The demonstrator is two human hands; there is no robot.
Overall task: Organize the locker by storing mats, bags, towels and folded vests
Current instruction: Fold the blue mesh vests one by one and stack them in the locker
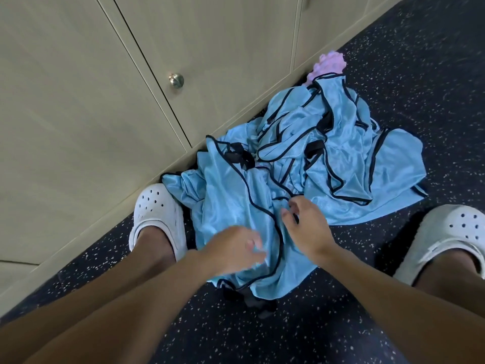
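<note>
**On floor at locker base: loose vests under both hands**

Along floor edge, where speckled floor (393, 74) meets closed locker doors (78, 101), found pale-blue vests (301, 164), black-trimmed, heaped unfolded and tangled. Far side of heap touching locker base; near end lying between two white clogs. Noted left clog (157, 208) just beside heap's left edge, and right clog (451, 232) apart from heap with bare floor between. Observed right hand (305, 224) narrow, thumb and fingers pinching black trim at near part of heap. Observed left hand (236, 254) over nearest fabric, fingers curled but blurred; cannot tell whether gripping. Recorded lilac knobbed object (329, 65) at heap's far end, partly covered, against locker base. Recorded round metal knob (176, 80) on door above. Found open floor right of heap and toward near edge.
</note>
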